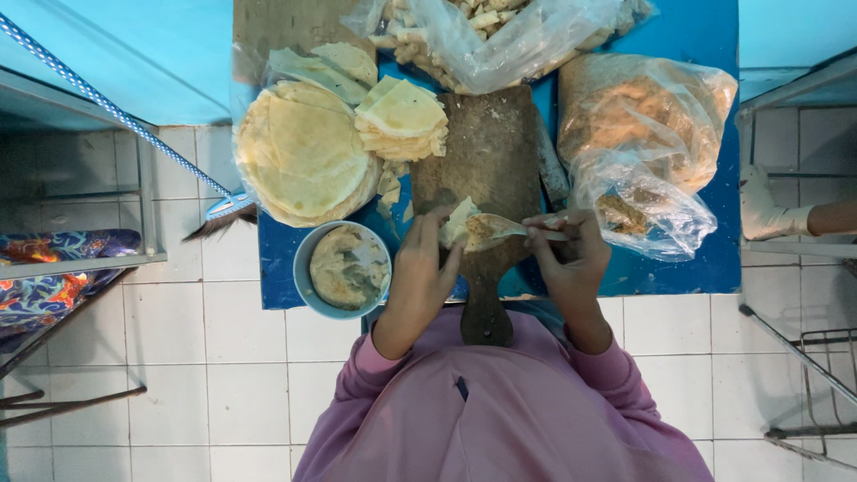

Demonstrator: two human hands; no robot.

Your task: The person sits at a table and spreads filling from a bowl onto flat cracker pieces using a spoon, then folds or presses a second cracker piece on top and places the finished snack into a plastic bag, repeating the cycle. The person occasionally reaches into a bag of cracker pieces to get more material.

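Note:
My left hand (420,268) holds a small pale wrapper piece (471,227) with filling on it, just above the handle of a brown wooden cutting board (489,156). My right hand (569,254) grips a thin utensil (536,234) whose tip touches the wrapper. Left of my left hand stands a blue-grey bowl (305,268) of beige filling. A stack of round flat wrappers (303,156) and a pile of cut triangular pieces (403,120) lie at the back left of the blue table (678,268).
Clear plastic bags of pale pieces (509,36) and golden crumbs (643,125) sit at the back and right. A broom (214,210) leans by the table's left edge. Another person's arm (803,219) shows at far right. Metal racks (803,357) stand on the white tiled floor.

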